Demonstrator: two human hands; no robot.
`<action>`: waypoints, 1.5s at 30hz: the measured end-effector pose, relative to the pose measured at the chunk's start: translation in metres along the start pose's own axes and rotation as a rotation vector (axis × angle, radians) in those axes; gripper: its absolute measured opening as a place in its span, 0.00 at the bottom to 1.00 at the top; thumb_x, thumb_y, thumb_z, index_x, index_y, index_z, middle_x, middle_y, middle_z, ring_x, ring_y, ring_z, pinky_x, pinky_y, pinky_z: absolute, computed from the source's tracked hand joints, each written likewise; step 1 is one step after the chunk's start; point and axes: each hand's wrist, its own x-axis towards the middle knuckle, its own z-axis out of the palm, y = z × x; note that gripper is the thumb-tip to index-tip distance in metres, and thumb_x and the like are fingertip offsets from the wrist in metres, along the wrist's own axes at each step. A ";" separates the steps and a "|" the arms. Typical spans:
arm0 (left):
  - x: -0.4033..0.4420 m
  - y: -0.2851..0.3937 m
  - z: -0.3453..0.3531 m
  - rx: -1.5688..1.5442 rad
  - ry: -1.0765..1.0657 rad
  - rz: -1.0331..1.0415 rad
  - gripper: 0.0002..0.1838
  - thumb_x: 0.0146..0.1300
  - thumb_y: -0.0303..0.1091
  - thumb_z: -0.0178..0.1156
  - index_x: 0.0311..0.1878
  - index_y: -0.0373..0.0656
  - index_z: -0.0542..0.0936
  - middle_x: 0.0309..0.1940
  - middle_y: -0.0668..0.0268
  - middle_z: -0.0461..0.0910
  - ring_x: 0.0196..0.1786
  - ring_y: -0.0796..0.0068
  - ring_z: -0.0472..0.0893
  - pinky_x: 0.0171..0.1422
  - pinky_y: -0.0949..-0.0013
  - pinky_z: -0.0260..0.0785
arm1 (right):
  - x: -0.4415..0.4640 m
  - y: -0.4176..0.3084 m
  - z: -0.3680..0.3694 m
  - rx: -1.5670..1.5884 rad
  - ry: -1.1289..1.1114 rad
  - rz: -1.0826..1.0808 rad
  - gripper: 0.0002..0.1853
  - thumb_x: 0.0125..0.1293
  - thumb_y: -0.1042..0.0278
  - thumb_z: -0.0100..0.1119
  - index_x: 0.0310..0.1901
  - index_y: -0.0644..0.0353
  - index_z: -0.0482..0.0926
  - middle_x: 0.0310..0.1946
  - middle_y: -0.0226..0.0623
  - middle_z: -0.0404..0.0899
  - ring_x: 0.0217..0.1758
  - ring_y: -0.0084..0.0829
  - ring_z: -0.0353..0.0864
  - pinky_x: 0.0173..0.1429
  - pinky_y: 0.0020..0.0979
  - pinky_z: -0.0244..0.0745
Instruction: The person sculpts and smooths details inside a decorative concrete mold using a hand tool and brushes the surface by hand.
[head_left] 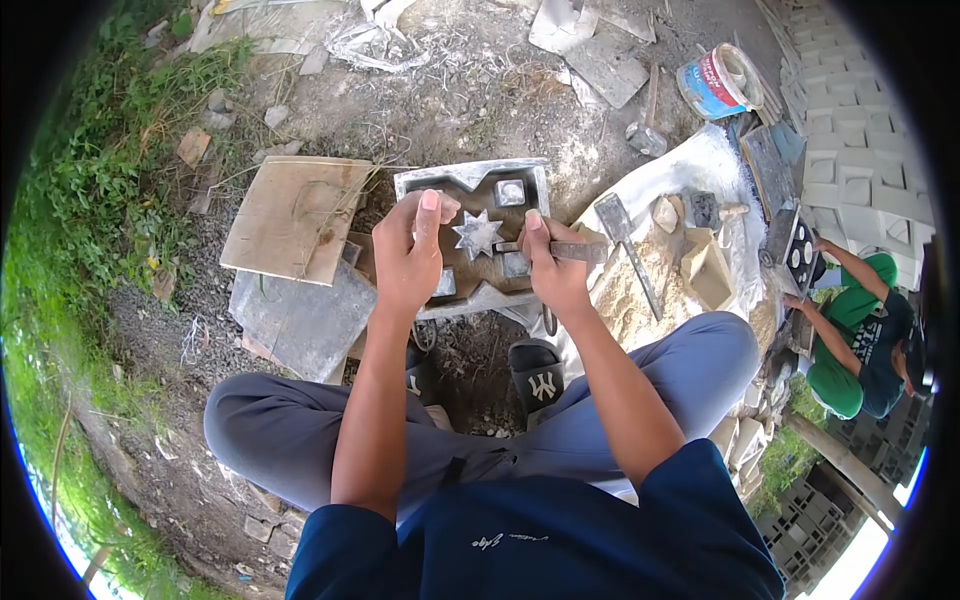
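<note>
A grey metal mould [520,170] lies on the ground in front of me, with a star-shaped block [478,234] at its middle and small square blocks [509,193] near its corners. My left hand [413,240] is over the mould's left side, its fingers pinched at a small pale piece I cannot make out clearly. On the right side, my right hand [552,262] is closed around a flat metal tool [580,252], whose narrow end points left toward the star.
Right of the mould, a white sack [690,165] holds sandy powder, a trowel [630,250] and a box-shaped piece [707,268]. Boards [297,215] lie left. A paint bucket [718,82] stands upper right. Another person [865,340] handles a dark mould at the far right.
</note>
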 end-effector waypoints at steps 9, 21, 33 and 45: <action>0.000 0.003 -0.002 0.003 -0.018 -0.011 0.25 0.81 0.45 0.50 0.40 0.30 0.83 0.33 0.59 0.85 0.38 0.73 0.81 0.47 0.68 0.73 | -0.006 -0.016 0.008 -0.089 -0.008 -0.042 0.26 0.81 0.54 0.53 0.26 0.65 0.72 0.19 0.29 0.67 0.25 0.21 0.61 0.31 0.31 0.62; -0.001 -0.001 -0.006 0.036 0.016 -0.029 0.27 0.80 0.49 0.52 0.39 0.31 0.84 0.31 0.60 0.85 0.36 0.74 0.80 0.44 0.68 0.71 | -0.011 -0.042 -0.013 0.412 0.078 -0.201 0.24 0.80 0.68 0.51 0.21 0.55 0.61 0.17 0.24 0.55 0.22 0.22 0.53 0.31 0.31 0.54; -0.003 0.012 -0.004 0.056 -0.013 0.024 0.30 0.82 0.52 0.47 0.41 0.31 0.84 0.32 0.64 0.84 0.37 0.77 0.79 0.45 0.70 0.71 | -0.031 -0.039 -0.008 0.474 -0.209 -0.406 0.23 0.75 0.72 0.50 0.19 0.60 0.58 0.15 0.28 0.57 0.16 0.21 0.52 0.22 0.30 0.48; 0.002 0.000 -0.010 0.016 0.018 -0.022 0.27 0.80 0.49 0.51 0.40 0.30 0.84 0.30 0.58 0.85 0.35 0.73 0.83 0.44 0.68 0.74 | -0.018 -0.037 0.002 0.045 -0.268 -0.351 0.22 0.73 0.73 0.58 0.21 0.67 0.62 0.16 0.37 0.54 0.19 0.26 0.51 0.25 0.35 0.49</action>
